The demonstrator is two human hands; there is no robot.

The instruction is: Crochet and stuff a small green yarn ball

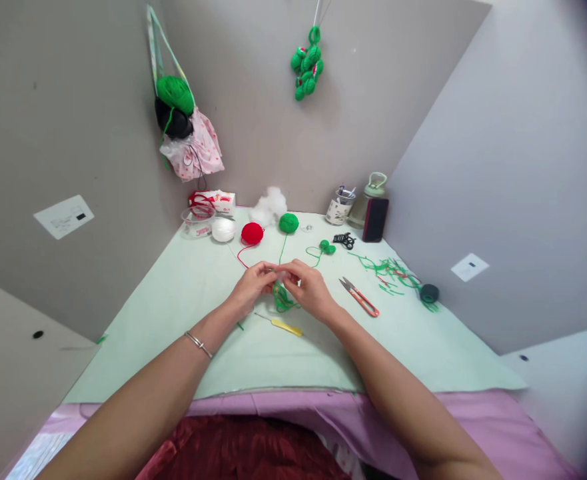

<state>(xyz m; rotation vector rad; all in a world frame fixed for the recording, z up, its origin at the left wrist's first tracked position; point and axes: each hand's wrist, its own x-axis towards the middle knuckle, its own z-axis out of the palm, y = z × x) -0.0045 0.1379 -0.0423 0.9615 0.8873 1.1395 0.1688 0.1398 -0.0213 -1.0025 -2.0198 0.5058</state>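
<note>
My left hand (254,285) and my right hand (311,288) meet over the middle of the table, fingers closed and fingertips nearly touching. Between them is a small green crochet piece (284,299) with loose green yarn hanging below; my left fingers grip it, though they partly hide it. A small tuft of white stuffing (280,275) shows at the fingertips of my right hand. Just in front of the hands lies a crochet hook (286,327) with a yellow handle. Orange-handled thread snips (360,298) rest to the right.
Behind the hands sit a red yarn ball (252,233), a white yarn ball (223,229), a green yarn ball (288,223) and a stuffing heap (270,205). Rightward are green crocheted balls (327,247), yarn scraps (390,270), black tape (429,293), a phone (376,221) and a pen cup (340,208).
</note>
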